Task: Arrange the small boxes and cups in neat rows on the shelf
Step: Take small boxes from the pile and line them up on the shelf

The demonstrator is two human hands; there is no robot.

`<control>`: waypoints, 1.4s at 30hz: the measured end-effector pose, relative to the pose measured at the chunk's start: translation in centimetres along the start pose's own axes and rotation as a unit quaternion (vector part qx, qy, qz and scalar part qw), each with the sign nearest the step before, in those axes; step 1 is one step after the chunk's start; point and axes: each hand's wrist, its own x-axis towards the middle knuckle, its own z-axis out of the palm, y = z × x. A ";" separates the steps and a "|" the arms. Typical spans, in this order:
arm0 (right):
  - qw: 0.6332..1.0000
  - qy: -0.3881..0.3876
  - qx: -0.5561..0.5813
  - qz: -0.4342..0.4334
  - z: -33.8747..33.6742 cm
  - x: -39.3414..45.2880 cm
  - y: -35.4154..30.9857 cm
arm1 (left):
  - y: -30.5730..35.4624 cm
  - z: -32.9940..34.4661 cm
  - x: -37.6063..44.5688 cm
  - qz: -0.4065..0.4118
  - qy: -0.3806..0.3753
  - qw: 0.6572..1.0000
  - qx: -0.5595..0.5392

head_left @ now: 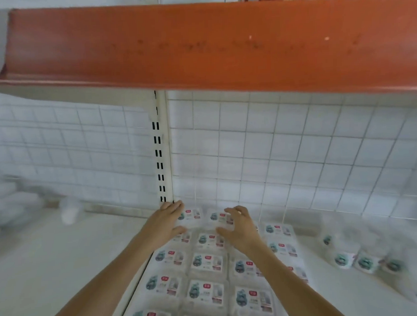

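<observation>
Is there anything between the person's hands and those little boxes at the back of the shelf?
Nothing visible. The left hand and right hand are already over the back row of boxes, by the wire grid. The orange shelf above hangs clear of them. The cups sit off to the right.
</observation>
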 end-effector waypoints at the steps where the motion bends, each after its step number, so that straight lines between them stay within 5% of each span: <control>1: 1.000 0.001 0.007 0.003 0.0 0.0 0.0 | -0.3 0.3 -0.2 0.016 0.030 0.999 0.020; 8: 0.998 -0.017 -0.031 -0.046 0.0 0.6 0.4 | -1.6 1.0 0.1 0.077 0.082 0.993 0.034; 24: 0.992 0.048 -0.080 -0.083 1.3 0.3 0.0 | -0.3 1.1 0.7 -0.034 0.037 0.997 -0.059; 33: 0.995 -0.001 -0.091 -0.048 0.7 -1.0 -2.0 | 0.6 0.1 0.6 -0.089 0.029 0.992 -0.080; 42: 0.981 0.030 -0.139 -0.131 -4.0 -6.9 -3.5 | 2.5 -4.9 -4.6 -0.041 0.083 0.992 -0.082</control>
